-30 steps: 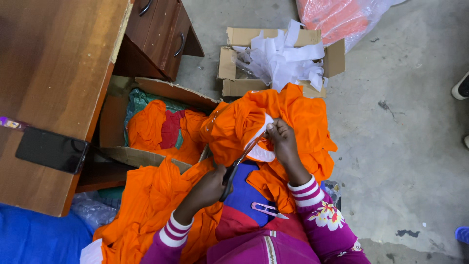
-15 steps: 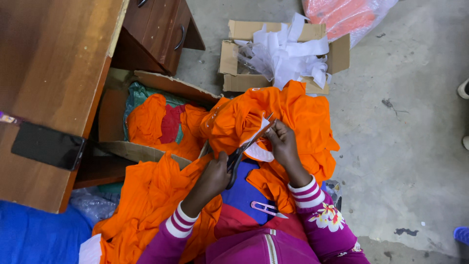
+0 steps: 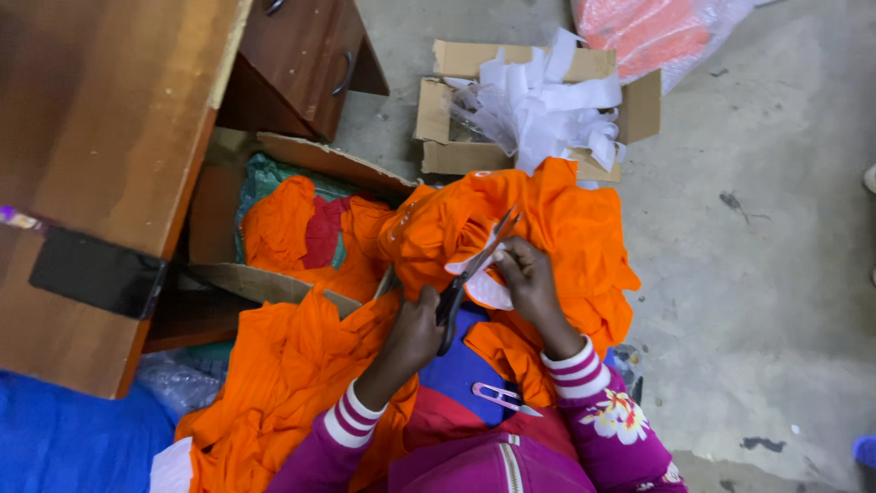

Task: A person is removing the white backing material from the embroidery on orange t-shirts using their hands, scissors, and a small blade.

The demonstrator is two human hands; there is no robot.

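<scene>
My left hand (image 3: pixel 415 330) has its fingers closed through the handles of the scissors (image 3: pixel 474 269), whose blades point up across the white label (image 3: pixel 484 285). My right hand (image 3: pixel 527 283) pinches that label against the orange garment (image 3: pixel 566 228) on my lap. A cardboard box (image 3: pixel 456 100) of white strips sits beyond on the floor.

Orange cloth (image 3: pixel 566 228) was seen throughout — sleeves (image 3: pixel 598 402) were magenta, striped white at the cuffs; paper strips (image 3: pixel 547 100) were white.
</scene>
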